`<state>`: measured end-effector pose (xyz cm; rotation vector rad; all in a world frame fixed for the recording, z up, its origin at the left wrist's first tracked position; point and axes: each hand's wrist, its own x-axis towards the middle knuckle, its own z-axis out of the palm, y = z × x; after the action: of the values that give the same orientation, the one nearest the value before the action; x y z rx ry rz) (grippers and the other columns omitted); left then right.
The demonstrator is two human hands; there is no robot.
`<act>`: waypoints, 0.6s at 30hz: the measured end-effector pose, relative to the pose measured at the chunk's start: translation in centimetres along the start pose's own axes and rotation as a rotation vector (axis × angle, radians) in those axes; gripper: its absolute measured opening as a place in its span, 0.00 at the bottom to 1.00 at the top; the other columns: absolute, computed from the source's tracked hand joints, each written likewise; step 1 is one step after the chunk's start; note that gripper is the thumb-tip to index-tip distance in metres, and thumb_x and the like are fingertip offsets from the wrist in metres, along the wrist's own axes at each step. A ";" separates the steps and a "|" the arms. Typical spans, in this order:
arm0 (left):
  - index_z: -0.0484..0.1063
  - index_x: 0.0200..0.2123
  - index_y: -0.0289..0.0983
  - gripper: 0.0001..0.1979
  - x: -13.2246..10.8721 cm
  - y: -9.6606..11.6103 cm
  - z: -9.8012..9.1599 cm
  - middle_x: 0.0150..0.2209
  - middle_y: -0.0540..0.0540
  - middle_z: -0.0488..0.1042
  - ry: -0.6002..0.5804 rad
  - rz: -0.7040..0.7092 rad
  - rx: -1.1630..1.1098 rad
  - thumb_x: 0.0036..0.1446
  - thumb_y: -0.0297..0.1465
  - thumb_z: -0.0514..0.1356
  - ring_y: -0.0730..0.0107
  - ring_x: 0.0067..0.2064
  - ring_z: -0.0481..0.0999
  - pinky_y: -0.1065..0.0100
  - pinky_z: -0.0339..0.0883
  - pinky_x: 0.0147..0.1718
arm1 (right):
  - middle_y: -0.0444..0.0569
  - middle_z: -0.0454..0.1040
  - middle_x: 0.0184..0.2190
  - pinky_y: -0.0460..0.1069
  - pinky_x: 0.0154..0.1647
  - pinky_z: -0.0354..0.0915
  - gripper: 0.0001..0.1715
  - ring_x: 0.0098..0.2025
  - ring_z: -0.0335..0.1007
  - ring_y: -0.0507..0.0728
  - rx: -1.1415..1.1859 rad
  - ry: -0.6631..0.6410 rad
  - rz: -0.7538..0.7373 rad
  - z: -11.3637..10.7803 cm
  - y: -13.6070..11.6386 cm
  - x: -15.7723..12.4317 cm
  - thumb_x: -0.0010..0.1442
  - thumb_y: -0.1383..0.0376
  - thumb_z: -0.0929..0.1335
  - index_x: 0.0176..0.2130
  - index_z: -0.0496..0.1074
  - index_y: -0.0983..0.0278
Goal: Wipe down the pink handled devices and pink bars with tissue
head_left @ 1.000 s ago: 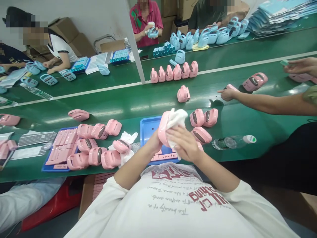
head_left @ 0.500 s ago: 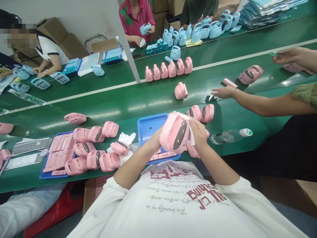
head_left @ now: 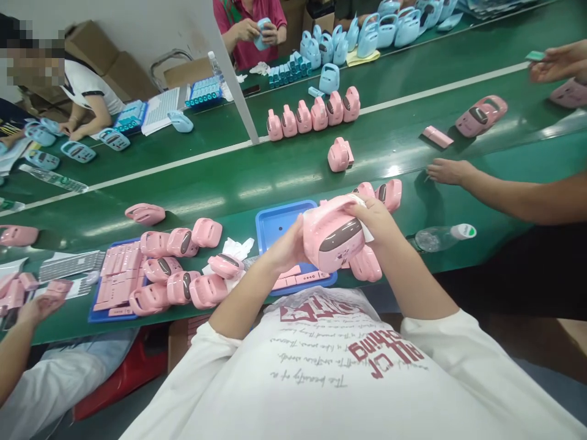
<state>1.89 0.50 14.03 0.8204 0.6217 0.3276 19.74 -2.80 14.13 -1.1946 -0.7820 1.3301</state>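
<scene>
In front of my chest is a glossy pink plastic casing [head_left: 316, 247] with a carry handle and a dark oval window, tilted with its window side towards me. My left hand [head_left: 290, 245] is closed on its left side. At the upper right, by the handle, my right hand [head_left: 380, 221] presses a white tissue [head_left: 368, 234] against the casing; its fingertips are partly hidden. Beneath my arms lies a blue tray [head_left: 275, 220] with flat pink strips [head_left: 298, 280] at its near end. Another pink casing [head_left: 367, 266] lies just right of the tray.
To the left, several pink casings [head_left: 180, 287] stand by a blue tray of pink parts [head_left: 120, 275] and a crumpled tissue [head_left: 237, 247]. A plastic bottle [head_left: 433, 238] lies right. Co-workers' hands [head_left: 447, 171] reach in from both sides. Blue casings [head_left: 367, 36] line the far table.
The casing has turned in my hands, its window now lying more level. A co-worker's hand holding a pink part has appeared at left. The right co-worker's lower hand has closed and drawn back.
</scene>
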 end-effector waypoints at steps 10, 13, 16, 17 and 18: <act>0.51 0.61 0.42 0.49 -2.2 -2.8 1.0 0.61 0.39 0.59 0.290 0.522 0.610 0.38 0.38 0.72 0.52 0.61 0.62 0.55 0.60 0.57 | 0.41 0.68 0.22 0.46 0.26 0.61 0.14 0.25 0.63 0.50 0.115 0.150 -0.008 0.6 1.5 0.5 0.44 0.58 0.72 0.28 0.70 0.64; 0.54 0.58 0.41 0.46 -1.9 -2.7 1.2 0.57 0.39 0.64 0.358 0.559 0.696 0.37 0.38 0.71 0.53 0.58 0.66 0.56 0.62 0.56 | 0.44 0.72 0.29 0.49 0.37 0.68 0.13 0.33 0.70 0.53 0.046 0.227 -0.113 1.1 2.1 -0.3 0.51 0.56 0.70 0.33 0.72 0.63; 0.56 0.57 0.40 0.45 -2.1 -2.0 1.5 0.55 0.41 0.67 0.442 0.551 0.778 0.35 0.37 0.72 0.54 0.56 0.68 0.56 0.63 0.55 | 0.48 0.73 0.48 0.54 0.56 0.63 0.21 0.53 0.67 0.58 -0.123 0.330 -0.361 1.7 3.2 -1.8 0.61 0.53 0.63 0.49 0.71 0.60; 0.56 0.56 0.40 0.45 -2.2 -1.8 1.7 0.55 0.41 0.67 0.480 0.550 0.802 0.34 0.37 0.72 0.53 0.56 0.68 0.56 0.62 0.56 | 0.49 0.70 0.53 0.55 0.61 0.59 0.24 0.59 0.63 0.59 -0.200 0.351 -0.454 1.9 3.6 -2.3 0.64 0.53 0.60 0.54 0.68 0.59; 0.57 0.56 0.40 0.46 -2.2 -1.5 1.8 0.55 0.41 0.67 0.522 0.548 0.816 0.33 0.37 0.72 0.52 0.56 0.68 0.56 0.61 0.57 | 0.49 0.67 0.57 0.56 0.64 0.55 0.26 0.62 0.58 0.59 -0.286 0.351 -0.540 2.1 4.1 -2.8 0.66 0.54 0.58 0.58 0.65 0.59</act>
<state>1.35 -2.65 14.69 1.7264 1.0384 0.8301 16.11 -5.77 11.43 -1.2742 -0.9682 0.5601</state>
